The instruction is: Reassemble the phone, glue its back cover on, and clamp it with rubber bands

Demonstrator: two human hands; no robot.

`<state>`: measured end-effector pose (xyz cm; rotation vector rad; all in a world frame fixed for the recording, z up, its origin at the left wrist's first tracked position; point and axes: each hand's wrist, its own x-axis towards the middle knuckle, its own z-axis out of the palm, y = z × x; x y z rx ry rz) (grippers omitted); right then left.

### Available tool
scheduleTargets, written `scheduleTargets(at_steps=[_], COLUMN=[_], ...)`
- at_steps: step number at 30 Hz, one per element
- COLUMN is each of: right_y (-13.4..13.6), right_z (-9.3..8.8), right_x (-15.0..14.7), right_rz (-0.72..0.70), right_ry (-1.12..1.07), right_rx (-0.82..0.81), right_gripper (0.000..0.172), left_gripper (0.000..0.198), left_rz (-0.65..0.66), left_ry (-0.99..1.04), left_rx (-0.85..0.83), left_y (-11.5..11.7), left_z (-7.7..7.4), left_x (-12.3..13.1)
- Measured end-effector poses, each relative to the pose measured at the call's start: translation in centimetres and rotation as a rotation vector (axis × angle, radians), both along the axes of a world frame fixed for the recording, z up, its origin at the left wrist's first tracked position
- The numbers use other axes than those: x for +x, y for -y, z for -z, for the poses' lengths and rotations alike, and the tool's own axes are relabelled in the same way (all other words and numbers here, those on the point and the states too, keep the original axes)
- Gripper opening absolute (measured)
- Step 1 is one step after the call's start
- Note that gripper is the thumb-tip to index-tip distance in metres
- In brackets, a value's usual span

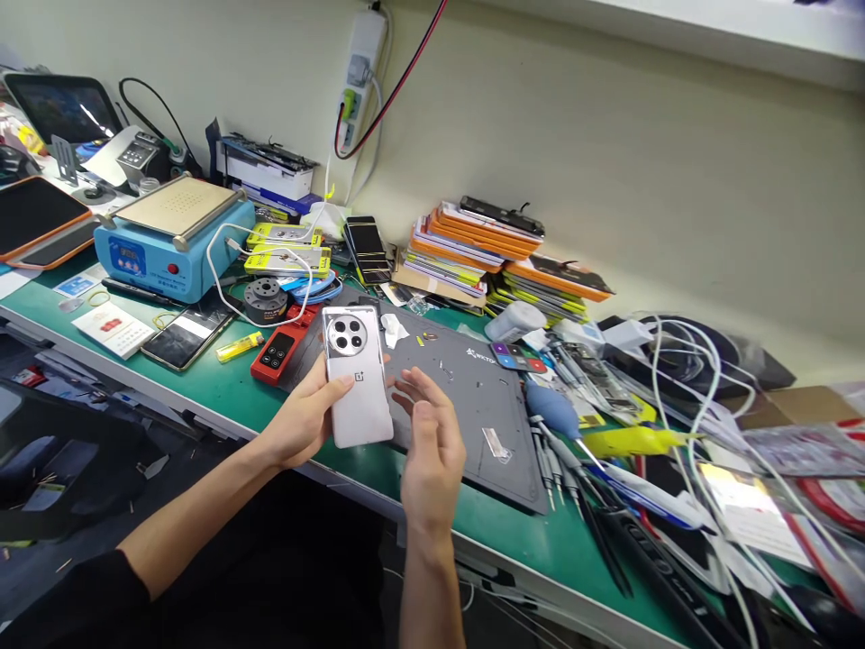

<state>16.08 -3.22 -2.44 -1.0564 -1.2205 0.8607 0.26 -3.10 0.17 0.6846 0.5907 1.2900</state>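
Observation:
A pale smartphone (361, 410) with a round camera block faces me back side up, tilted above the bench's front edge. My left hand (307, 415) grips it along its left side, thumb across the back. Just right of the phone, my right hand (432, 442) is raised with fingers loosely curved and apart, holding nothing that I can see. Beneath and behind lies a dark grey work mat (466, 406) with small scraps on it. A red device (278, 353) with a dark screen sits left of the phone.
On the left stand a blue separator machine (182, 243), a dark phone (189, 333) and a yellow lighter (240, 347). Orange-edged boxes (466, 234) are stacked against the wall. To the right are a blue air blower (550, 406), screwdrivers (550, 464) and tangled white cables (709, 388).

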Motion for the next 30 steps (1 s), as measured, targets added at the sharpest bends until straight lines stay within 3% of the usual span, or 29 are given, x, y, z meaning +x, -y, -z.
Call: scheduleTargets(at_steps=[6,10,14,19,30], right_y=[-1.4,-1.7,-1.1,-0.1,1.1], right_z=[-3.0,-4.8,-6.1,-6.9,-8.6], right_x=[3.6,4.6,4.5,4.6,5.0], right_rz=[-0.306,-0.3,-0.382,-0.423,-0.477], right_ry=[-0.055,0.053,0.08,0.137,0.221], right_rx=[-0.079,-0.079,-0.11,-0.13,-0.046], right_gripper=[0.044,0.052,0.054,0.042,0.013], left_gripper=[0.071,0.053,0.054,0.061,0.065], left_rz=[0.154,0.289,0.38,0.411,0.618], left_ry=[-0.11,-0.12,-0.223,-0.566,-0.784], left_rx=[-0.017,0.046,0.089,0.205,0.246], left_y=[2.4,3.9,5.0,6.0,7.0], left_z=[0.5,0.9,0.9,-0.4,-2.9], left_x=[-0.9,-1.7,-2.4,-2.9,-2.7])
